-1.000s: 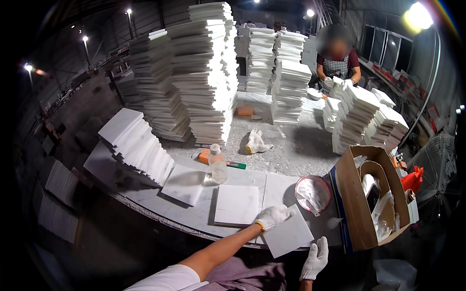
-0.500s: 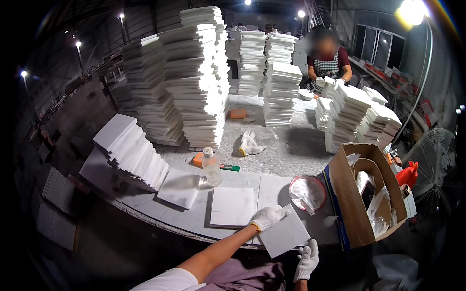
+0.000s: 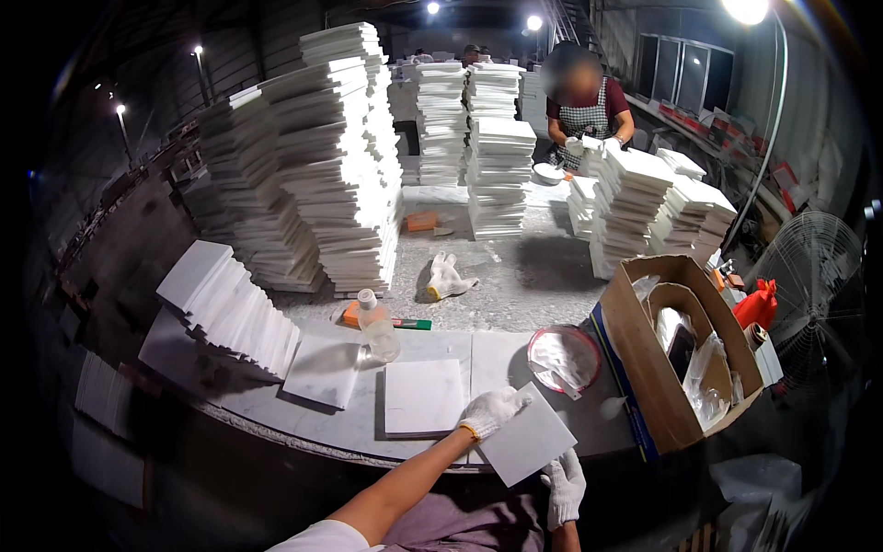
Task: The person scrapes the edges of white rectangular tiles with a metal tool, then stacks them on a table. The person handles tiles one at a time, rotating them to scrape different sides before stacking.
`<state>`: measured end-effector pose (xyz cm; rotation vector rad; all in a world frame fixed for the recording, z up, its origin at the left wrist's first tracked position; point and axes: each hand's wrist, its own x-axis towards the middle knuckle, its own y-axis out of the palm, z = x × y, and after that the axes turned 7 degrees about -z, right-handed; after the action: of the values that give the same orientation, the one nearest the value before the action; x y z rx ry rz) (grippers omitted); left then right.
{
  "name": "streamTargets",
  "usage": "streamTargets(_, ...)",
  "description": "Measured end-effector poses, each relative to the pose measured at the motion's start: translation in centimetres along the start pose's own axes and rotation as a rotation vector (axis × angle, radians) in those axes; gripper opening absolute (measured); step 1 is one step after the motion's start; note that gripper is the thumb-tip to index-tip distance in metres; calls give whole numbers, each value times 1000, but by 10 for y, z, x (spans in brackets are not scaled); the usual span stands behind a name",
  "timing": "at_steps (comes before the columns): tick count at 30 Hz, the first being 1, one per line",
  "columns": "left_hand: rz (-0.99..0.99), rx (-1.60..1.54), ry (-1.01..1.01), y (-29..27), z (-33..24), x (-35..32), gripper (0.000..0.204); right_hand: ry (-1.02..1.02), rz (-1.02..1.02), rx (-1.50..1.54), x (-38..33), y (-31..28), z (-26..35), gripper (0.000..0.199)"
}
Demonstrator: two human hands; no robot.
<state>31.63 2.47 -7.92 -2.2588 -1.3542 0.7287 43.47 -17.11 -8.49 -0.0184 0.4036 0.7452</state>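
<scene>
Both my hands wear white gloves. My left hand (image 3: 490, 411) grips the upper left edge of a square white tile (image 3: 532, 442) held tilted over the table's front edge. My right hand (image 3: 565, 483) supports the tile from below at its lower right corner. Just left of it, another white tile (image 3: 423, 396) lies flat on the table. A further tile (image 3: 322, 372) lies flat to the left, beside a leaning row of white tiles (image 3: 230, 308).
A clear plastic bottle (image 3: 377, 327) and an orange block (image 3: 352, 316) stand behind the flat tiles. A red-rimmed round bowl (image 3: 563, 358) and an open cardboard box (image 3: 676, 345) sit on the right. Tall tile stacks (image 3: 336, 166) fill the back. Another person (image 3: 584, 101) works at the far end. A fan (image 3: 814, 285) stands right.
The view has shifted slightly; my hands keep hold of the tile, which sits a little lower and closer to the table's front edge.
</scene>
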Motion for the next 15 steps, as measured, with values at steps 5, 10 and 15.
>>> streamTargets(5,23,-65,13,-4,-5,-5,54,58,86,44,-2,3,0,44)
streamTargets(10,27,-71,-8,-6,-11,-8,51,100,87,55,2,2,-7,34)
streamTargets(15,6,-73,13,-2,-4,-5,51,107,121,44,1,2,-4,32)
